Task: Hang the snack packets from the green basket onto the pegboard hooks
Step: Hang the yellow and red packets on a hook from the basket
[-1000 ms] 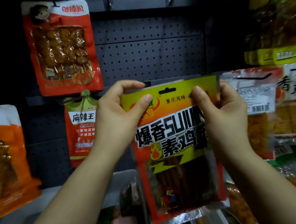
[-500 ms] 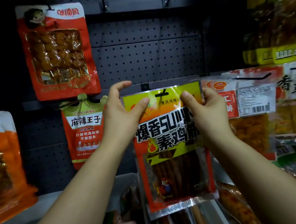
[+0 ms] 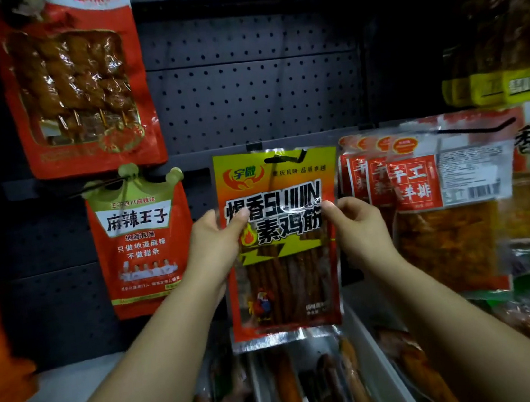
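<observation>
A: Which step is this?

B: Seating a packet on its hook, I think. From the left: the left hand (image 3: 215, 244) pinches the red and yellow snack packet (image 3: 281, 242) at its left edge, thumb across the front. The packet hangs upright against the pegboard (image 3: 254, 101), and the black hook (image 3: 285, 157) shows through its hang slot, so it looks threaded. The right hand (image 3: 359, 222) pinches the right edge.

A: And next?

B: Probably letting go with both hands, gently, so it settles square between the crown-topped packet (image 3: 142, 240) and the red-label packets (image 3: 426, 206). Then another from the basket, which I can't make out here.
</observation>
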